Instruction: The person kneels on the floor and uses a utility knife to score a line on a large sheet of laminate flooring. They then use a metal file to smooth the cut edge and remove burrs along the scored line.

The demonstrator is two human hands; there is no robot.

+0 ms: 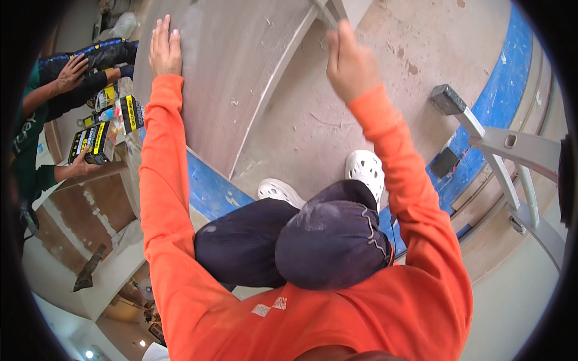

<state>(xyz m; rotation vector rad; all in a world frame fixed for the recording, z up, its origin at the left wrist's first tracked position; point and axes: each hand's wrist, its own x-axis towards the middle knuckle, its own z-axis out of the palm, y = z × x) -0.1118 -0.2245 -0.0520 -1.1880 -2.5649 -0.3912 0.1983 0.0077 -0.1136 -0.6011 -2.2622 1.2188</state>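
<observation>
A large greyish-brown board with a pale edge stretches in front of me. My left hand lies flat on it near its left side, fingers stretched out and holding nothing. My right hand, a little smeared by motion, is closed round a thin, flat grey hand tool by the board's far right edge. Its working end runs out of the picture at the top, so I cannot tell its exact kind. Thin pale shavings lie on the dusty floor below.
A metal stepladder stands at the right, over blue floor sheeting. A dark square pad lies near its foot. At the left, another person's hand touches a black and yellow box; bottles and another box are beside it.
</observation>
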